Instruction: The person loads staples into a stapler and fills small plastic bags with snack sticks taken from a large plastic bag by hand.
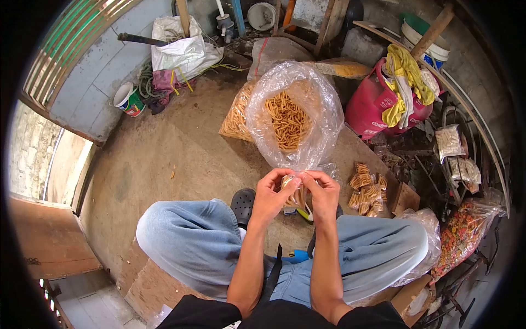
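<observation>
Between my knees, my left hand (270,193) and my right hand (322,192) meet at the top of a small clear plastic bag (295,198) of brown snack sticks. The fingers of both hands are closed on the bag's upper edge, thumbs toward each other; the fingertips partly hide it. Just beyond my hands stands a large open clear plastic sack (257,118), with a heap of loose snack sticks (287,122) showing through its mouth. To the right of my right hand, several filled small bags (368,193) lie piled on the floor.
Pink gas cylinders (372,101) with yellow gloves (408,77) on top stand at the right. A bag of colourful snacks (463,233) leans at lower right. A small bucket (129,100) and a white sack (183,52) sit by the left wall. A dark clog (243,207) is on my foot.
</observation>
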`<state>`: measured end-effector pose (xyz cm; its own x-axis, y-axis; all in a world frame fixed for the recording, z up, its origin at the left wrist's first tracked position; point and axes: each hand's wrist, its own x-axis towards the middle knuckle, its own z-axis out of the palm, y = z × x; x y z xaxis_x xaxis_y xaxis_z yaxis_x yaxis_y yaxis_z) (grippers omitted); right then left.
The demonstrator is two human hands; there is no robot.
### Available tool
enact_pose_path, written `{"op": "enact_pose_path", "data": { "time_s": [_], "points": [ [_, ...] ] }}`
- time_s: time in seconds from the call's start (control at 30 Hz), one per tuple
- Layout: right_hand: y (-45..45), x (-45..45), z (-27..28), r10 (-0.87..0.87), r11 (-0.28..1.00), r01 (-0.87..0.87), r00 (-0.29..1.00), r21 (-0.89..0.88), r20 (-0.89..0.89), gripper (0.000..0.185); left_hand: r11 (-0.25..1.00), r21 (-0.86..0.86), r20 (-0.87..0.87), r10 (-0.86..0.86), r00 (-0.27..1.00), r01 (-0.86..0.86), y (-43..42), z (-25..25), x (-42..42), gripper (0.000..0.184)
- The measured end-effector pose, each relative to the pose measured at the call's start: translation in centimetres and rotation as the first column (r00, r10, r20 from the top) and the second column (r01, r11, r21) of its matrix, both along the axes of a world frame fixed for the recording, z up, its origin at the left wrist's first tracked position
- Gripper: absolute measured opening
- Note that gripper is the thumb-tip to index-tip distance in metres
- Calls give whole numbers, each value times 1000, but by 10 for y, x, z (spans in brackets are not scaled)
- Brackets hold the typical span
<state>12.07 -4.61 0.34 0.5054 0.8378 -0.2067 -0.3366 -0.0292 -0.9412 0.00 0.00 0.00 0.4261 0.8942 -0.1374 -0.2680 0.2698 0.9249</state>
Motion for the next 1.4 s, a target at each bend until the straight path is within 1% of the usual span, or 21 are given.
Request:
{"op": "enact_pose_path", "data": {
  "time_s": [0.1,0.3,0.37,0.4,0.47,0.5,0.57,0.67,0.8,0.87,0.97,1.0,1.07,1.1,1.17,1.2,1.27,1.3,1.33,1.37,1.4],
  "points": [
    [2,0,0,-21,998,18,999,61,46,13,1000,14,12,12,1000,-12,1,-3,2,12],
    [-1,2,15,65,996,-69,996,-56,-58,14,999,-43,48,33,998,-31,1,-6,-1,10],
    [-4,8,17,186,980,-186,983,-76,-5,16,999,-4,-6,51,999,-51,1,-6,0,10],
    [-6,13,16,186,980,-186,983,-76,-5,16,999,-4,-6,51,999,-52,1,-6,0,10],
    [-8,19,13,258,962,-253,966,-104,34,17,999,46,-108,9,994,-4,1,-4,-3,11],
    [-8,19,15,258,962,-253,966,-104,35,17,999,45,-107,9,994,-4,1,-3,-5,11],
    [-8,18,21,212,977,-211,977,-33,-2,16,993,74,-190,-76,979,91,1,-1,-7,12],
    [-9,17,13,245,970,-245,969,-5,16,14,982,113,-191,-128,973,151,-2,-8,-5,13],
    [-8,16,10,215,977,-215,976,-5,14,13,977,129,-205,-144,968,173,-1,-1,-6,12],
    [-7,13,7,127,992,-126,990,-26,57,13,978,98,-205,-162,965,185,-1,2,-5,10],
    [-5,7,4,62,998,-61,993,-10,99,13,984,68,-175,-153,973,167,0,1,-4,9],
    [-5,7,6,62,998,-62,993,-10,99,13,984,68,-175,-153,973,167,0,2,-5,9],
    [-6,10,10,143,984,-137,988,-116,51,12,988,32,-140,-146,979,152,0,4,-7,9],
    [-6,11,11,144,984,-137,988,-117,51,12,988,32,-141,-145,979,151,0,4,-7,9],
    [-6,14,12,213,977,-212,977,-22,15,10,993,-16,-80,-118,990,118,0,4,-7,12],
    [-6,15,10,211,977,-211,977,-22,16,10,993,-16,-79,-120,990,119,0,4,-7,12],
    [-7,15,1,197,980,-198,977,7,86,11,990,-48,-112,-134,985,129,1,4,-7,14],
    [-6,15,0,198,980,-199,977,6,85,11,991,-49,-113,-133,985,128,1,3,-7,14],
    [-5,13,-2,162,983,-181,941,38,298,12,991,-60,-123,-123,985,116,2,2,-8,15],
    [-3,11,-2,112,983,-171,861,74,496,14,992,-69,-134,-112,985,103,2,1,-8,15],
    [-2,9,1,113,982,-171,861,73,496,14,992,-70,-134,-111,985,102,2,-1,-8,15]
  ]
}}
